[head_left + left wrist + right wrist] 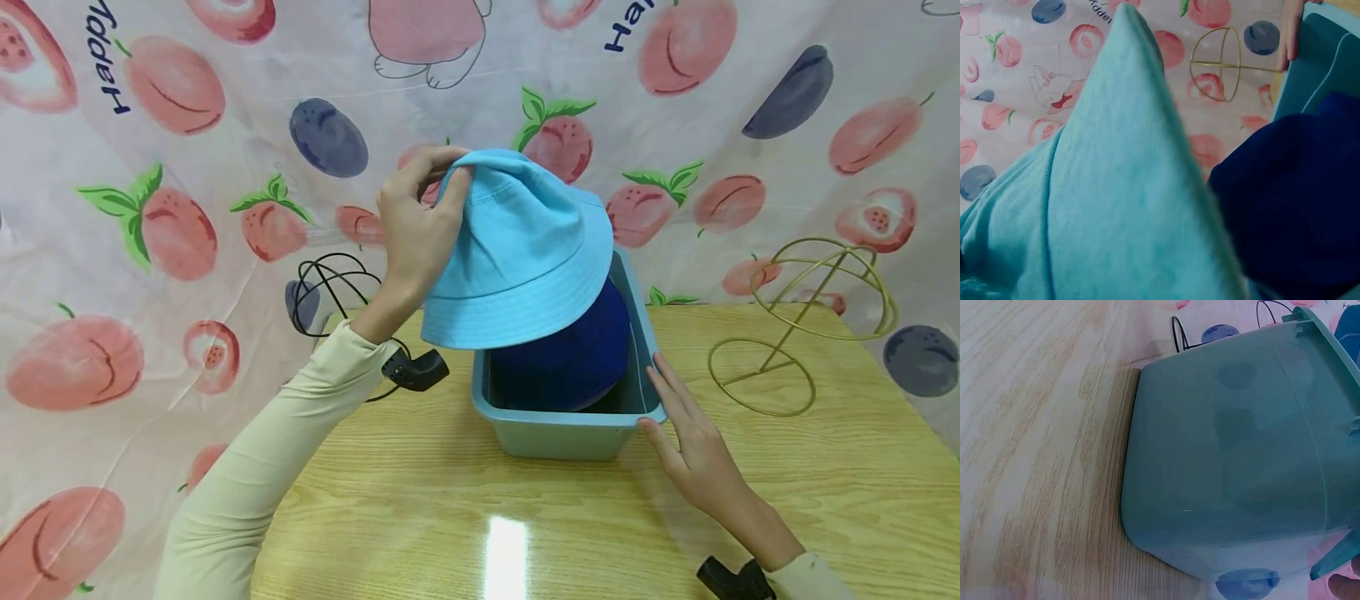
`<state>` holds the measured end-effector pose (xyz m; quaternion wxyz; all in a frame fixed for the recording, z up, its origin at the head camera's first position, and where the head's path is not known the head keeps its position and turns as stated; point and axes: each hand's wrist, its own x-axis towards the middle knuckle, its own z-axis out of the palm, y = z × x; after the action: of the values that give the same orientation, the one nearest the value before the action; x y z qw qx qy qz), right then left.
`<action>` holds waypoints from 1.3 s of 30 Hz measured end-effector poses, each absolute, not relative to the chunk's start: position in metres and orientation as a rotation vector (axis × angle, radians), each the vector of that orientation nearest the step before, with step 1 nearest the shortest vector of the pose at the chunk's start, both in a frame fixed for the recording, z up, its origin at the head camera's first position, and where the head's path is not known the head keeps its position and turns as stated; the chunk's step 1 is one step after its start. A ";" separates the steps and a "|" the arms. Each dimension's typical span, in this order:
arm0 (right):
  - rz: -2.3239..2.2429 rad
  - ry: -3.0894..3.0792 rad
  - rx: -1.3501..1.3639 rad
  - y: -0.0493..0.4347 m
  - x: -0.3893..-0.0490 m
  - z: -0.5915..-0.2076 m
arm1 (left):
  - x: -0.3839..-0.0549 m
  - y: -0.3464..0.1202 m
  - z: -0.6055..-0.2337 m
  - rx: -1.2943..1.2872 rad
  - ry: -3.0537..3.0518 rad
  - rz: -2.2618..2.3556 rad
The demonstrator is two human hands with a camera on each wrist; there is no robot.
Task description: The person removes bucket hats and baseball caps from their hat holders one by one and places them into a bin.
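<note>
A light blue bucket hat (517, 250) hangs above a teal plastic bin (562, 433), its brim overlapping the bin's far part in the head view. My left hand (423, 217) pinches the hat near its crown, thumb in front. Inside the bin lies a dark blue hat-like cloth item (577, 354), partly covered by the light blue hat. It also fills the right side of the left wrist view. My right hand (693, 454) rests on the bin's near right corner, fingers extended along the rim. The right wrist view shows the bin's side wall (1229, 462) close up.
A gold wire stand (787, 333) with round hoops is on the wooden table (420, 500) to the right. Behind my left wrist, a black wire stand (322, 279) shows in part. A fruit-printed cloth (247, 167) hangs along the back and left.
</note>
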<state>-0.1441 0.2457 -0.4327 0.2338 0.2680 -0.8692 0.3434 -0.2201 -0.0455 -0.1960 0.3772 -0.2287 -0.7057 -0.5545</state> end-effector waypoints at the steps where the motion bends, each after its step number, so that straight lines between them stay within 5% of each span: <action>1: 0.944 -2.385 0.737 0.246 -0.144 -0.433 | -0.221 -0.044 -0.198 -0.580 -1.806 -1.427; 39: 0.976 -2.345 0.742 0.243 -0.145 -0.434 | -0.237 0.019 -0.273 -0.486 -1.534 -1.693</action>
<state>-0.1447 0.2429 -0.4340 0.2451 0.2717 -0.8593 0.3575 -0.2368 0.0190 -0.2733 0.3921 -0.1912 -0.6042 -0.6668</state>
